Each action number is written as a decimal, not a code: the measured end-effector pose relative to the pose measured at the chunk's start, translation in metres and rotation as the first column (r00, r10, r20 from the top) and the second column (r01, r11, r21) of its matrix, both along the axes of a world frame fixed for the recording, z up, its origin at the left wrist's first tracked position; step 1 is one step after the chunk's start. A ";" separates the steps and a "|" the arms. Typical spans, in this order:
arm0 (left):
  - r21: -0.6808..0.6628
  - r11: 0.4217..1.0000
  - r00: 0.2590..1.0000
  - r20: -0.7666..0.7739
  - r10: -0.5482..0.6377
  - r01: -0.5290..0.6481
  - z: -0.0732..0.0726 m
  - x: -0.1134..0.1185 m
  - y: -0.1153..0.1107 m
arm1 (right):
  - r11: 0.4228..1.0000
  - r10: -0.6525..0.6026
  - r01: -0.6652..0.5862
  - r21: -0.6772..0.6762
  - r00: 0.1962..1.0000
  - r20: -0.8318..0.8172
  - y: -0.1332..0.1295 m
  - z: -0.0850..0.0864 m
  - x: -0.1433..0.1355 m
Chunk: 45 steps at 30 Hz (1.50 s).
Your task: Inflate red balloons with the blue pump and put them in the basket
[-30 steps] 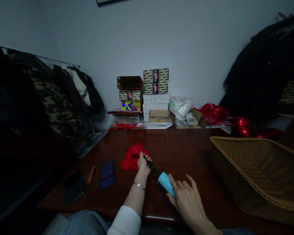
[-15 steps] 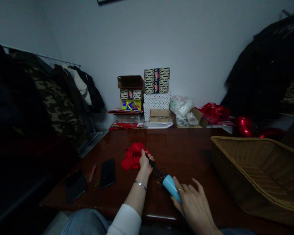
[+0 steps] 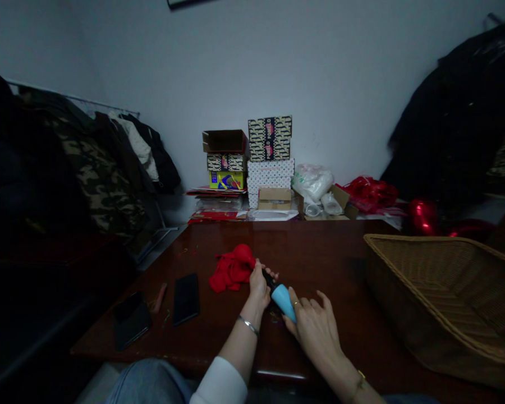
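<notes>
My left hand (image 3: 258,287) is closed around the black nozzle end of a balloon pump (image 3: 283,301), with the neck of a red balloon (image 3: 244,253) pinched there. The balloon is small, rounded and partly filled. Thumb and palm of my right hand (image 3: 313,325) grip the pump's light blue barrel, its other fingers partly spread. Beside my left hand lies a heap of limp red balloons (image 3: 226,274). Some small thin coloured loops (image 3: 274,317) sit under the pump, mostly hidden.
Two dark phone-like slabs, one a black phone (image 3: 186,299), the other a dark case (image 3: 131,320), lie left with a pinkish stick (image 3: 160,297) between them. A wicker basket (image 3: 404,292) fills the table's right side. Stacked boxes (image 3: 270,182) stand beyond the far edge.
The pump has been pressed together: its black rod no longer shows between my hands. My right hand moved up and left, my left slightly right. The balloon's round end has swelled.
</notes>
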<state>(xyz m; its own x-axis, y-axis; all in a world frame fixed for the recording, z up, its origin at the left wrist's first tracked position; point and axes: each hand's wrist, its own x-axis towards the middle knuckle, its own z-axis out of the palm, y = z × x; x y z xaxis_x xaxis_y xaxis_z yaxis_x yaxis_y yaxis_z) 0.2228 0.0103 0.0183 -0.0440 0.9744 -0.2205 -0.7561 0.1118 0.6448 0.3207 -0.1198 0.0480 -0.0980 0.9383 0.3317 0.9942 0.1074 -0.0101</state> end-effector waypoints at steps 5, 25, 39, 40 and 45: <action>-0.004 1.000 1.000 -0.014 0.020 -0.020 0.000 -0.003 0.005 | 0.999 0.016 -0.016 0.037 1.000 -0.010 -0.003 -0.005 0.000; -0.014 0.998 0.998 0.009 0.066 -0.066 0.013 -0.025 0.026 | 0.988 0.069 -0.065 0.140 0.997 -0.028 -0.041 -0.021 0.030; -0.028 1.000 1.000 -0.012 0.007 -0.007 0.000 -0.002 0.009 | 0.999 0.033 -0.035 0.042 0.999 0.030 -0.015 -0.005 0.012; -0.032 0.999 1.000 -0.017 0.007 -0.008 -0.001 -0.001 0.008 | 0.999 0.032 -0.034 0.043 0.999 0.032 -0.012 -0.004 0.011; -0.044 0.999 0.999 -0.047 0.017 -0.019 -0.002 0.000 0.006 | 0.999 0.024 -0.024 0.024 1.000 0.017 -0.004 -0.004 0.004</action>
<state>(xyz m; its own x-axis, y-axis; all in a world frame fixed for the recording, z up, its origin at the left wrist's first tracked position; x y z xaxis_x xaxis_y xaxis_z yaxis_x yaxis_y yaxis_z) 0.2233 0.0162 0.0163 -0.0724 0.9628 -0.2605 -0.7277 0.1276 0.6739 0.3251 -0.1234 0.0438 -0.1264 0.9273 0.3523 0.9913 0.1315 0.0094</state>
